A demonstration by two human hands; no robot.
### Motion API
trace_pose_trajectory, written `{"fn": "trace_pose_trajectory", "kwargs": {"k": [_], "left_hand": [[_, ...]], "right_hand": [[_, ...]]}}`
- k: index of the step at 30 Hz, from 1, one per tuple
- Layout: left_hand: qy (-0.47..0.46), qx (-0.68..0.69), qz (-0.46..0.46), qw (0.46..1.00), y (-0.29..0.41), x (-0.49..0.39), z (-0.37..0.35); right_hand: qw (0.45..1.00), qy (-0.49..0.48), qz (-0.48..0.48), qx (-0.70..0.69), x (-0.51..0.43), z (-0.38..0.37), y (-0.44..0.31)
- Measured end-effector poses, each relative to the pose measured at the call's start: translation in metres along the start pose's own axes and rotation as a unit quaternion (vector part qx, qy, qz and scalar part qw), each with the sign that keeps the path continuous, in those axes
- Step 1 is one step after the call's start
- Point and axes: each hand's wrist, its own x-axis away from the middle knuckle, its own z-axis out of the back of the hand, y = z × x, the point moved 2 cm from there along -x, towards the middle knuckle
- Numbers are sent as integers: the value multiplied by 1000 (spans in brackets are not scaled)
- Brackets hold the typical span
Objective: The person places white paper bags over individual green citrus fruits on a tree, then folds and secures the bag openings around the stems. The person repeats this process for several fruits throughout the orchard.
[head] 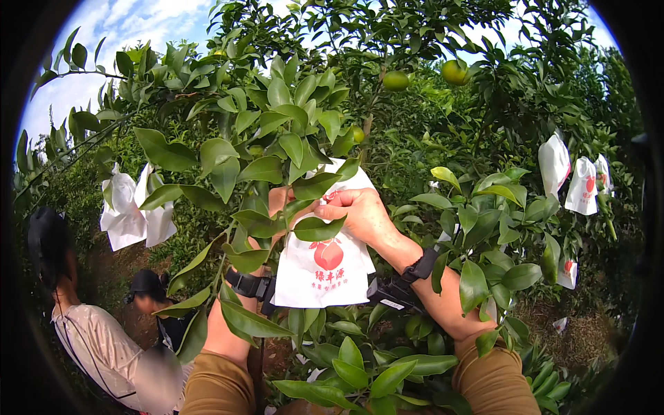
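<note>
A white paper fruit bag (324,272) with a red fruit print and writing hangs in the middle of the view. My right hand (355,210) pinches its gathered top between thumb and fingers. My left hand (282,205) is at the left side of the same top, partly hidden by leaves, so its grip cannot be made out. Right behind my hands is another white bag (355,179). Citrus leaves (316,228) lie across the front of the bag's top. Whatever the bag holds is hidden. Both wrists wear black straps.
Two white bags (124,210) hang at the left, several more (581,187) at the right. Green citrus fruits (396,81) hang above. Leafy branches (358,368) fill the space below my hands. Two people, one in a light patterned top (98,337), are at the lower left.
</note>
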Motion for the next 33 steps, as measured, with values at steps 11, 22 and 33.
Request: {"fn": "trace_pose_trajectory", "kwargs": {"k": [11, 22, 33], "left_hand": [[-10, 208, -64, 976, 1, 22, 2], [107, 131, 48, 984, -6, 15, 22], [47, 88, 43, 994, 7, 22, 9]], "right_hand": [[995, 77, 49, 27, 22, -17, -10], [956, -109, -74, -260, -3, -2, 13], [991, -93, -36, -91, -11, 13, -4]]}}
